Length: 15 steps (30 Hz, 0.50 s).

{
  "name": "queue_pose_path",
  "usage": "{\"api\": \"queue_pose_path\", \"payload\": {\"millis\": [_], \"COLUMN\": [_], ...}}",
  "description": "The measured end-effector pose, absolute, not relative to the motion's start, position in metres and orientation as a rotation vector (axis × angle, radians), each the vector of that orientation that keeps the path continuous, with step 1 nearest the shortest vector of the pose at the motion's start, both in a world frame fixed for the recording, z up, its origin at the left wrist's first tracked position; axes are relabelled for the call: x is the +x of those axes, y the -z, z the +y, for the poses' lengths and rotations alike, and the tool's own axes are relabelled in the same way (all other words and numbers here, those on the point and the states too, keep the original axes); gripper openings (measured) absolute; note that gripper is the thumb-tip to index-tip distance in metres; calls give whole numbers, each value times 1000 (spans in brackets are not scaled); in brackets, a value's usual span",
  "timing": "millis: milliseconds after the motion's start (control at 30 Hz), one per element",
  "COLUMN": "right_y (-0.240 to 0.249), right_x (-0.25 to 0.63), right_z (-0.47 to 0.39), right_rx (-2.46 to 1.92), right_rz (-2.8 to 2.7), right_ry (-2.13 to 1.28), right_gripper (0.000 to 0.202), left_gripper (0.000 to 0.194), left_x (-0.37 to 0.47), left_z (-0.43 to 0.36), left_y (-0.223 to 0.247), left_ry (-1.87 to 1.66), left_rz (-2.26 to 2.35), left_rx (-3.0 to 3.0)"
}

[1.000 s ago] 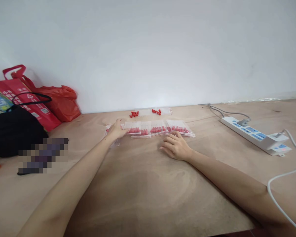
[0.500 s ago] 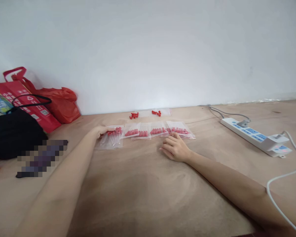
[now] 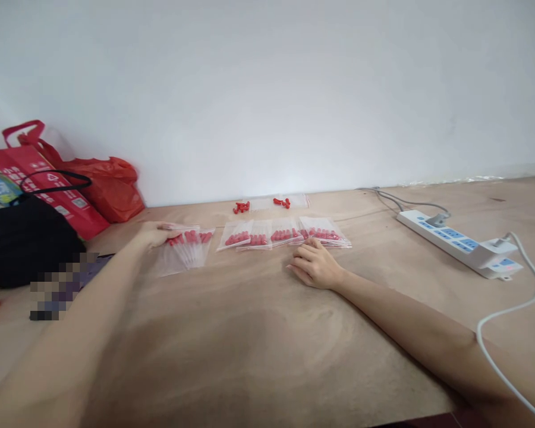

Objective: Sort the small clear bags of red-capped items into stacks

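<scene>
Closed on the upper edge of a fanned stack of clear bags [image 3: 185, 254] with red pieces is my left hand [image 3: 155, 234], at the left of the row. To its right lie several more clear bags [image 3: 259, 234] in an overlapping row, each holding small red pieces. My right hand [image 3: 314, 264] rests on the table at the near edge of the rightmost bags [image 3: 325, 230], its fingers loosely curled and somewhat apart; I see nothing in it. Farther back, loose red pieces [image 3: 241, 207] lie beside a flat clear bag [image 3: 264, 203], with more red pieces [image 3: 282, 203] on it.
A white power strip [image 3: 455, 241] with cables lies on the right of the wooden table [image 3: 249, 356]. At the left are a red plastic bag [image 3: 116, 190], a red printed bag [image 3: 66, 196] and a black bag [image 3: 27, 244]. A pale wall stands behind.
My left hand has moved left along with the fanned bags, leaving a gap between them and the rest of the row. My right hand has stayed nearly still.
</scene>
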State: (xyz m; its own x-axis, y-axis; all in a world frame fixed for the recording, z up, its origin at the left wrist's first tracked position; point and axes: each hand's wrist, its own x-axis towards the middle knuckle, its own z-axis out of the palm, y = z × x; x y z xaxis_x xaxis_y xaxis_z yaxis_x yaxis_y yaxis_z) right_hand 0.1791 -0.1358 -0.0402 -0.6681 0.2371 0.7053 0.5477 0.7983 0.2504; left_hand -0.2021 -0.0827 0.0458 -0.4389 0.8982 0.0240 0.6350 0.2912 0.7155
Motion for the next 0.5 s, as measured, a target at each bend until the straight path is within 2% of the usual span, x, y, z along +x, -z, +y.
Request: {"api": "queue_pose_path", "payload": {"millis": [133, 233, 333, 400, 467, 500], "right_y": [41, 40, 32, 23, 13, 8], "right_x": [175, 160, 139, 125, 114, 110], "right_z": [-138, -140, -137, -131, -122, -116], "right_rx": [-664, -805, -894, -903, -874, -854], "right_rz": [-2287, -2208, -2013, -1863, -1758, -1708], "right_ry": [466, 162, -235, -455, -597, -649], "right_gripper": [16, 11, 24, 45, 66, 68], "left_gripper": [21, 33, 43, 49, 46, 44], "left_x": [-197, -178, -142, -113, -86, -74], "left_z": [-97, -104, -109, -110, -111, -111], "left_y": [-61, -69, -69, -65, -60, -56], "left_ry": [-1232, -1488, -1578, -1626, -1643, -1642], "left_rz": [1906, 1543, 1315, 1187, 1116, 1090], "left_rx": [1287, 1210, 1273, 1338, 1445, 1500]}}
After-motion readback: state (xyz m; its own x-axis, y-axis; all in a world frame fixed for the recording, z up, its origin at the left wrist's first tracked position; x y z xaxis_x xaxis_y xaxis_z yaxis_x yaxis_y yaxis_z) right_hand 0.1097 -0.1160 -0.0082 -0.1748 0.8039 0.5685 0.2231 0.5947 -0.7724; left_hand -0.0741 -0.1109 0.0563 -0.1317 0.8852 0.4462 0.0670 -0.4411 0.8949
